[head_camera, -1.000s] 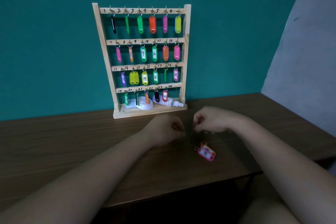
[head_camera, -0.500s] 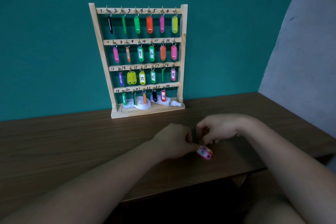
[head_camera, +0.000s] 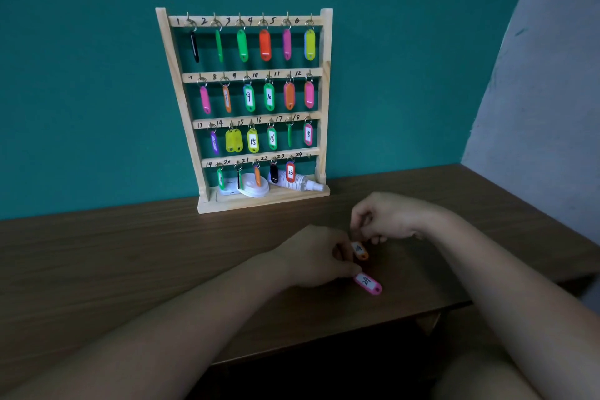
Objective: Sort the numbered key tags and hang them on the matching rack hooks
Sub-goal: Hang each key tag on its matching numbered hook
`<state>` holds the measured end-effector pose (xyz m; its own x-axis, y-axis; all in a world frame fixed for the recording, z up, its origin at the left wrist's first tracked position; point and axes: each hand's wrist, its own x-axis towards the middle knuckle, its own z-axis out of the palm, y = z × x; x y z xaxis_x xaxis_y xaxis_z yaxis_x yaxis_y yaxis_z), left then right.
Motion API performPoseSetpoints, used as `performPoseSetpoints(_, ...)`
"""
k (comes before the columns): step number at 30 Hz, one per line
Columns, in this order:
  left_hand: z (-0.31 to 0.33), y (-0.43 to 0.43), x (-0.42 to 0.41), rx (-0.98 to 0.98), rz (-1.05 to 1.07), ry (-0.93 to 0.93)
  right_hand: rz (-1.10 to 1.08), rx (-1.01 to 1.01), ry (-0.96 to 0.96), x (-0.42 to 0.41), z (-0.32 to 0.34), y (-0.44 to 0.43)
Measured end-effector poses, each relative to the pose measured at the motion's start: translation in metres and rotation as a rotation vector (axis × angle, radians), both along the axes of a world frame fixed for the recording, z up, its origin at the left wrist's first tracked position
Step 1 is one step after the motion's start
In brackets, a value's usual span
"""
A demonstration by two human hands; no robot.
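The left hand (head_camera: 319, 256) lies low over the brown wooden table (head_camera: 130, 253), fingers curled in. Their tips pinch the upper-left end of a pink plastic key tag (head_camera: 368, 283). That tag lies flat on the table just right of the left fingertips, and its white label reads 24. Its ring is hidden under the fingers.

The right hand (head_camera: 389, 221) sits just beyond and to the right of the left hand, wrist raised and fingers bent down. Its thumb and forefinger pinch the top end of an orange plastic key tag (head_camera: 361, 251). This tag hangs tilted below the right fingertips, between the two hands and just above the pink plastic key tag, apart from it. Its white label is too blurred to read for certain.

Well beyond both hands, a pale wooden key rack (head_camera: 263, 203) with four numbered rails stands upright on the table against a teal wall (head_camera: 81, 75). Coloured tags hang from its hooks, among them an orange-rimmed tag (head_camera: 290, 172) marked 23 on the bottom rail. On the rack's base sit a round white lid (head_camera: 255, 188) and a small clear bottle (head_camera: 300, 183) lying on its side. A grey wall (head_camera: 535, 91) rises to the right of the right hand.
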<state>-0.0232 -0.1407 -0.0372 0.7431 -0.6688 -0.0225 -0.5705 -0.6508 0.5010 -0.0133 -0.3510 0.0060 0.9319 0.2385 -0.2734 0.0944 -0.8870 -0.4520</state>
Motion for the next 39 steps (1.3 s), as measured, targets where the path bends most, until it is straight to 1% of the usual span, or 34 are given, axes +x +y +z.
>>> performPoseSetpoints(6,0.0,-0.001,0.001,-0.007,-0.052,0.027,-0.162,0.163,-0.141,0.006,-0.001,0.002)
performPoseSetpoints(9,0.005,0.0,0.001,-0.005,-0.038,0.083,-0.203,0.236,-0.197,0.01,-0.002,0.004)
performPoseSetpoints(13,0.008,0.004,0.0,0.014,-0.054,0.137,-0.231,0.279,-0.235,0.016,-0.004,0.008)
performPoseSetpoints(22,0.004,0.001,0.003,0.027,-0.051,0.096,-0.212,0.269,-0.202,0.013,-0.004,0.012)
performPoseSetpoints(28,0.006,0.004,0.007,0.032,-0.035,0.04,-0.258,0.39,-0.274,0.016,-0.005,0.02)
performPoseSetpoints(31,0.011,0.009,0.012,-0.001,0.003,0.039,-0.28,0.44,-0.323,0.021,-0.008,0.025)
performPoseSetpoints(34,0.017,0.016,0.019,-0.011,0.055,-0.024,-0.319,0.534,-0.384,0.032,-0.015,0.032)
performPoseSetpoints(39,0.029,0.031,0.037,-0.137,0.194,-0.134,-0.375,0.663,-0.507,0.054,-0.021,0.047)
